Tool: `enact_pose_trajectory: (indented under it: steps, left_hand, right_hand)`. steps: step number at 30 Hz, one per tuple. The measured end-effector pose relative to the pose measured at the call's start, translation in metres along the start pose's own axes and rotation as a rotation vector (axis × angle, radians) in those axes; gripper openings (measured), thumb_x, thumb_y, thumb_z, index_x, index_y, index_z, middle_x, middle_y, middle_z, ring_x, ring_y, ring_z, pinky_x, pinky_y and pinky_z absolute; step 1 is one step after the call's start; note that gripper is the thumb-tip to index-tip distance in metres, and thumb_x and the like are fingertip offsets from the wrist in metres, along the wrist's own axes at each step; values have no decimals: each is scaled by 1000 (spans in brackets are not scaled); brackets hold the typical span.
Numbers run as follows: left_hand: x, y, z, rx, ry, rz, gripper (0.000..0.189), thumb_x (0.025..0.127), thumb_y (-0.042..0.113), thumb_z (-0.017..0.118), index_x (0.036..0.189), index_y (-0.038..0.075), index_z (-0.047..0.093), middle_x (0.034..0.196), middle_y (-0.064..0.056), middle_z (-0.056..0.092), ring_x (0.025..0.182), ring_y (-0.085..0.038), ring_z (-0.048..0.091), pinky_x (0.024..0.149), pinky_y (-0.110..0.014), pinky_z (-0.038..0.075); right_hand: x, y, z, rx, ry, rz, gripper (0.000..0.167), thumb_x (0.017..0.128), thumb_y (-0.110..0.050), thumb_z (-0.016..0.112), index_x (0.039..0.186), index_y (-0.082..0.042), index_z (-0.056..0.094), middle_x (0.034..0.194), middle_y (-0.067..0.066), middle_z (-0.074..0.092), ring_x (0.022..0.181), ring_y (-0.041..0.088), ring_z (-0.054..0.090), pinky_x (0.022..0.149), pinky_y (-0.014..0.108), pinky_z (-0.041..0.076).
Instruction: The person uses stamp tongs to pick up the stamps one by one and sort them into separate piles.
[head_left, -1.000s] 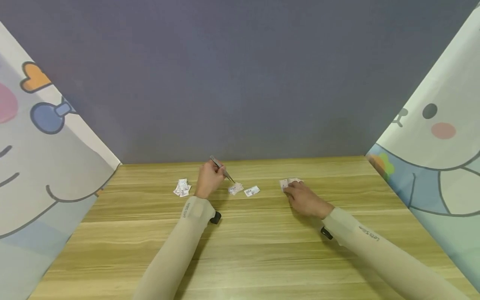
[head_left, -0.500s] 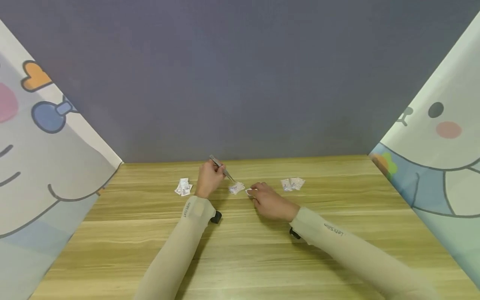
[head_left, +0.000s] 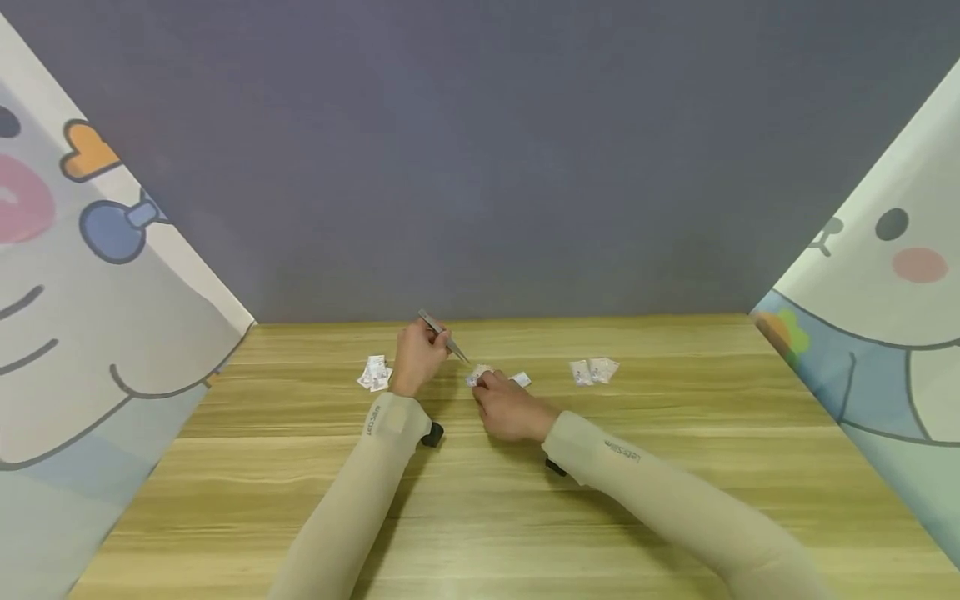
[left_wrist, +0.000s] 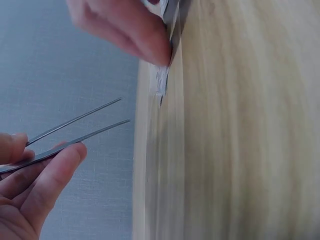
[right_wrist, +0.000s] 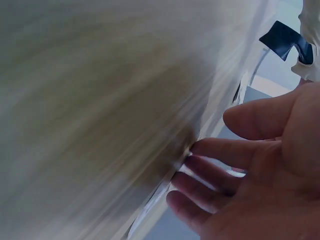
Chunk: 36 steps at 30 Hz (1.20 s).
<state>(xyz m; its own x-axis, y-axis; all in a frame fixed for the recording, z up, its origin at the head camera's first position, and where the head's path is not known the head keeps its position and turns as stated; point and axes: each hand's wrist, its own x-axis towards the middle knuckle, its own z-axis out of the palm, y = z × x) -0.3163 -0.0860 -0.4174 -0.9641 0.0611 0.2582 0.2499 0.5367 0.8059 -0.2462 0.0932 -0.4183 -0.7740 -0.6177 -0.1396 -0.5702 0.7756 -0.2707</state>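
My left hand [head_left: 418,357] pinches a pair of metal tweezers [head_left: 454,347]. In the left wrist view the two prongs of the tweezers [left_wrist: 102,130] stand apart with nothing between their tips. Just right of the tips lies a small pile of white printed packets [head_left: 477,372], partly covered by my right hand [head_left: 512,410]. Its fingertips rest on this pile. In the right wrist view the right hand's fingers [right_wrist: 225,150] reach down loosely, with the thumb away from them. A single packet [head_left: 522,379] shows just beyond that hand's knuckles.
More small white packets [head_left: 376,373] lie overlapped left of my left hand. Farther right, another group of packets [head_left: 592,371] lies side by side. The wooden table [head_left: 480,517] ends at a grey back panel [head_left: 480,167], with printed cartoon panels on both sides.
My right hand has moved left from the right-hand group of packets, past the single packet, to the middle pile. My left hand keeps its place with the tweezers.
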Motion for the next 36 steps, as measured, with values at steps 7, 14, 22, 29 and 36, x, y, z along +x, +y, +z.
enact_pose_trajectory:
  steps: [7, 14, 22, 29, 36]
  left_hand:
    - [-3, -4, 1, -12, -23, -16, 14, 96, 12, 56, 103, 1, 61, 88, -13, 67, 69, -18, 67, 53, -29, 53]
    - [-4, -4, 2, 6, -34, -23, 11, 96, 11, 57, 101, 2, 61, 85, -11, 68, 67, -17, 66, 52, -28, 52]
    - [-4, -3, 3, 10, -80, -19, 11, 96, 12, 57, 99, 1, 61, 79, -8, 67, 65, -20, 64, 48, -28, 46]
    - [-5, 1, 4, -10, -100, 8, 10, 95, 10, 57, 97, 1, 61, 78, -8, 66, 67, -24, 66, 49, -29, 48]
    - [-7, 1, 8, 33, -108, 80, 9, 95, 7, 57, 96, -1, 62, 76, -10, 67, 60, -16, 65, 48, -26, 52]
  right_hand:
    - [-11, 12, 5, 3, 16, -21, 39, 101, -10, 37, 137, -1, 48, 143, 10, 41, 133, 26, 35, 108, 40, 30]
    - [-13, 16, 6, -14, 26, -51, 39, 101, -10, 38, 138, -1, 47, 144, 8, 40, 133, 26, 35, 108, 39, 30]
    - [-14, 14, 4, -8, 7, -38, 40, 101, -11, 38, 140, -2, 45, 146, 7, 38, 134, 26, 33, 109, 41, 28]
    - [-15, 15, 2, -6, 9, -35, 40, 101, -11, 39, 140, -2, 44, 146, 8, 37, 134, 26, 33, 109, 41, 28]
    - [-16, 14, 2, 8, 21, -40, 40, 102, -13, 38, 140, -2, 43, 147, 8, 37, 135, 26, 32, 109, 41, 28]
